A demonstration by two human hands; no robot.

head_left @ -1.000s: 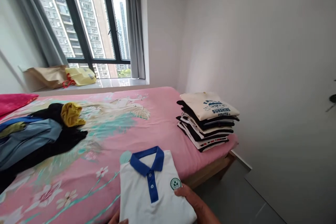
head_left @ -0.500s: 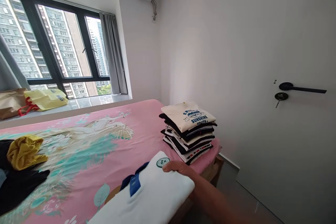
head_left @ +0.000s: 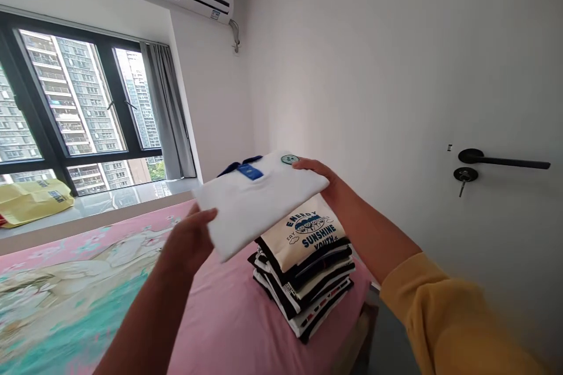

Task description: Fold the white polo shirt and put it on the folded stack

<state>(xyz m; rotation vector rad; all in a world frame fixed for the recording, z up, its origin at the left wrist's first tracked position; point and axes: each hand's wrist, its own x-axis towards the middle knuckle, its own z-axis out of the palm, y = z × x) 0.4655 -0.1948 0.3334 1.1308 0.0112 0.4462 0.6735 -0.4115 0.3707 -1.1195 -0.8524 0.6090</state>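
Observation:
A folded white polo shirt [head_left: 255, 202] with a dark blue collar and a round green badge is held up between my two hands. My left hand [head_left: 193, 237] grips its near left edge, thumb on top. On the far right edge my right hand [head_left: 314, 170] pinches it beside the badge, fingers hidden underneath. Just below the shirt stands a stack of folded clothes [head_left: 303, 299]. Its top piece is a cream T-shirt [head_left: 308, 234] with blue lettering, partly covered by the polo shirt in my view.
The stack sits at the corner of a bed with a pink patterned sheet [head_left: 211, 316]. A yellow bag [head_left: 37, 202] lies on the window sill [head_left: 132, 193] at left. To the right are a white wall and a black door handle [head_left: 505, 159].
The polo shirt has moved up and forward, from low over the bed to above the stack. My left hand has come into view, holding its left side. The view has turned slightly right.

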